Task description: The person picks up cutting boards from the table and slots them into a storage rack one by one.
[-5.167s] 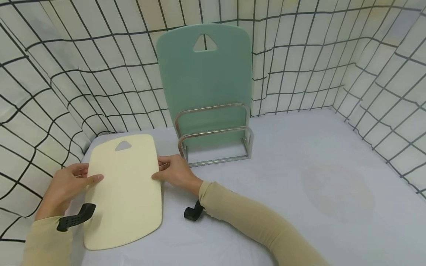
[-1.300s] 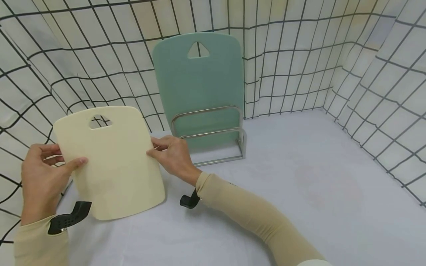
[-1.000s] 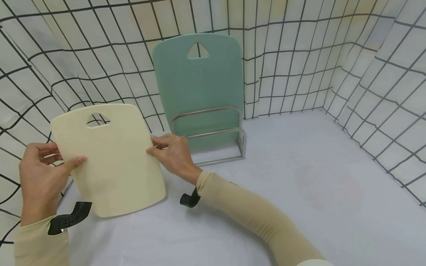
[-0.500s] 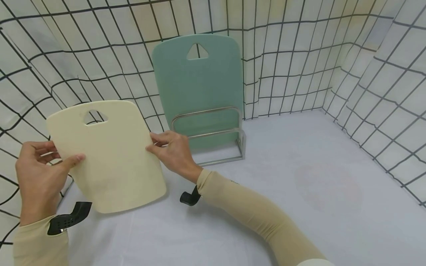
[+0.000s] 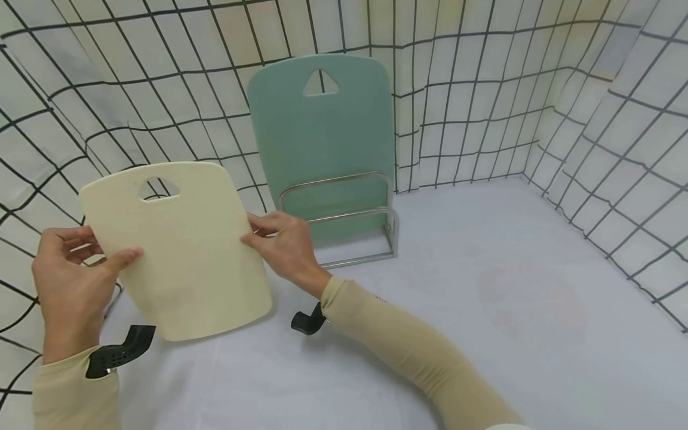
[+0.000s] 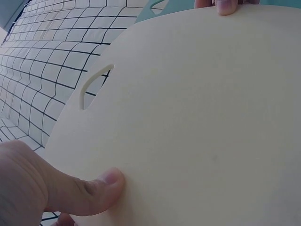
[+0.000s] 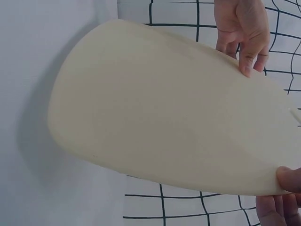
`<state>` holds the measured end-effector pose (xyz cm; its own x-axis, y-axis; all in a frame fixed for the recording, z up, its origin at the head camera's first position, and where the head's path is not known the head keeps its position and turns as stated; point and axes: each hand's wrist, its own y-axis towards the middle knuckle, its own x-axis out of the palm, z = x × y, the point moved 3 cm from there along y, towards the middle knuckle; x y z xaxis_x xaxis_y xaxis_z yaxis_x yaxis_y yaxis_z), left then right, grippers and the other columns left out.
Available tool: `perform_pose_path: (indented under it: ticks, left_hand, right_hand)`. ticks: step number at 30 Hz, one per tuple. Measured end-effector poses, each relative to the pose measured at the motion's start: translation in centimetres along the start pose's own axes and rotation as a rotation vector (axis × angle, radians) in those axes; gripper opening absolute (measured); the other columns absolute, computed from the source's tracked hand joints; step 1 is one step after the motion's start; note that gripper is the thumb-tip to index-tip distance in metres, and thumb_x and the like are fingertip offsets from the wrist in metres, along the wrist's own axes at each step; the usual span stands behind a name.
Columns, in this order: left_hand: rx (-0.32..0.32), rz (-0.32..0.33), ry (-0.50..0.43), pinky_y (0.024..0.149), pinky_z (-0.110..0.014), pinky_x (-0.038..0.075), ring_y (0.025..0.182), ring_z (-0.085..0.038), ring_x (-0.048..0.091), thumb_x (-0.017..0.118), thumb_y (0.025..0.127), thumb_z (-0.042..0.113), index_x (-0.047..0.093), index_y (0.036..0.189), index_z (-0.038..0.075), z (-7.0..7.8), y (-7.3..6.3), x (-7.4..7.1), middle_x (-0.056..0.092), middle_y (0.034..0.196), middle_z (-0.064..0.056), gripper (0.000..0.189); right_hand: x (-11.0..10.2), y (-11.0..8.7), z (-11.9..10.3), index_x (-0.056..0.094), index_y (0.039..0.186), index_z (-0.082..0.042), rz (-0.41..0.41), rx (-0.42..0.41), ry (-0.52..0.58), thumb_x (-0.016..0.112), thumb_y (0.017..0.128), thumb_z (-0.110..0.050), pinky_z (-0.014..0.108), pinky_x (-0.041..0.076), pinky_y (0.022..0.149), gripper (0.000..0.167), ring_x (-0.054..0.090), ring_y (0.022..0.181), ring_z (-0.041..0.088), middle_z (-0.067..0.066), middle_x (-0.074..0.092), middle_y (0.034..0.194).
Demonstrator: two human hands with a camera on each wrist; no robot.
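Note:
A cream cutting board (image 5: 188, 251) with a triangular handle hole at its top is held tilted up at the left of the head view. My left hand (image 5: 75, 280) pinches its left edge, thumb on the front face and fingers behind. On the opposite edge my right hand (image 5: 285, 245) pinches it the same way. The right wrist view shows the board's lower end (image 7: 94, 94) over the white surface, casting a shadow. Just behind my right hand, a green cutting board (image 5: 322, 131) stands upright in a metal wire rack (image 5: 349, 261), whose left part the hand hides.
White cloth (image 5: 484, 298) covers the table and runs on to the right. Black-and-white grid fabric (image 5: 473, 89) walls in the back and both sides. A black curved bracket (image 5: 120, 352) sits on the left wrist, another (image 5: 309, 321) on the right.
Earlier the cream board lay flatter and lower in the head view; both hands have raised and tilted its top end up. Over the last half second it has shifted only slightly right.

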<state>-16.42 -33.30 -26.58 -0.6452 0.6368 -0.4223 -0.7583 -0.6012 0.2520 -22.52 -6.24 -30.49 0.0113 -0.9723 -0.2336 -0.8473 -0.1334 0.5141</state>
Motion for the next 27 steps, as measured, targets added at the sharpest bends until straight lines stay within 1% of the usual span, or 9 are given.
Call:
perform_pose_path:
  ticks: [3,5,8,10,12,16,23,27]
  left_hand:
    - [0.013,0.005,0.004,0.084,-0.007,0.043,0.106,0.006,0.049,0.085,0.082,0.005,0.054,0.124,0.034,0.0,0.0,0.1,0.049,0.111,0.031,0.06]
    - [0.021,0.008,0.001,0.085,-0.009,0.044,0.106,0.006,0.05,0.085,0.082,0.005,0.054,0.124,0.034,0.1,0.0,0.1,0.049,0.112,0.03,0.059]
    - [0.024,0.008,0.019,0.087,-0.01,0.044,0.107,0.006,0.049,0.084,0.083,0.008,0.053,0.127,0.033,0.1,-0.1,0.2,0.048,0.112,0.031,0.059]
    - [0.027,0.006,0.013,0.088,-0.01,0.044,0.107,0.006,0.05,0.084,0.083,0.008,0.054,0.127,0.033,0.1,-0.2,0.3,0.049,0.112,0.03,0.059]
    - [0.036,0.006,0.016,0.088,-0.009,0.044,0.107,0.006,0.049,0.084,0.084,0.008,0.053,0.127,0.033,0.1,-0.3,0.3,0.048,0.112,0.03,0.059]
    - [0.055,0.01,-0.013,0.088,-0.009,0.044,0.105,0.006,0.05,0.084,0.082,0.004,0.053,0.123,0.033,0.4,-0.7,0.3,0.049,0.111,0.029,0.059]
    - [0.079,0.037,-0.096,0.085,-0.007,0.045,0.103,0.004,0.053,0.084,0.078,-0.005,0.056,0.118,0.029,1.2,-1.0,0.2,0.054,0.11,0.024,0.059]
    - [0.074,0.042,-0.126,0.083,-0.006,0.046,0.103,0.003,0.054,0.084,0.076,-0.007,0.057,0.114,0.029,1.3,-0.9,0.1,0.055,0.111,0.022,0.06]
  right_hand:
    - [-0.1,-0.1,0.1,0.077,0.121,-0.01,0.005,0.002,-0.011,0.083,0.085,-0.009,0.008,0.056,0.068,0.037,0.077,0.085,0.015,0.009,0.08,0.098]
    - [-0.1,-0.1,0.2,0.077,0.121,-0.009,0.007,0.003,-0.003,0.083,0.085,-0.009,0.008,0.057,0.068,0.036,0.077,0.085,0.016,0.01,0.08,0.098]
    - [-0.2,-0.1,0.2,0.077,0.121,-0.01,0.008,0.0,-0.011,0.083,0.085,-0.009,0.008,0.057,0.069,0.036,0.077,0.086,0.016,0.009,0.081,0.098]
    - [-0.3,-0.2,0.2,0.077,0.121,-0.009,0.009,0.0,-0.001,0.083,0.085,-0.009,0.008,0.057,0.069,0.036,0.078,0.086,0.018,0.01,0.08,0.099]
    - [-0.5,-0.3,0.1,0.077,0.121,-0.01,0.009,-0.001,-0.009,0.083,0.085,-0.01,0.008,0.057,0.07,0.036,0.078,0.086,0.017,0.009,0.08,0.099]
    - [-0.6,-0.3,0.1,0.076,0.121,-0.01,0.008,-0.003,-0.011,0.083,0.085,-0.011,0.008,0.057,0.071,0.037,0.078,0.087,0.015,0.009,0.08,0.099]
    - [-0.9,-0.1,-0.1,0.077,0.12,-0.007,0.021,-0.019,0.0,0.084,0.085,-0.01,0.008,0.057,0.072,0.036,0.078,0.087,0.018,0.011,0.08,0.097]
    - [-1.0,-0.1,-0.1,0.077,0.119,-0.008,0.026,-0.027,-0.002,0.084,0.085,-0.01,0.008,0.058,0.072,0.035,0.078,0.086,0.015,0.009,0.08,0.096]
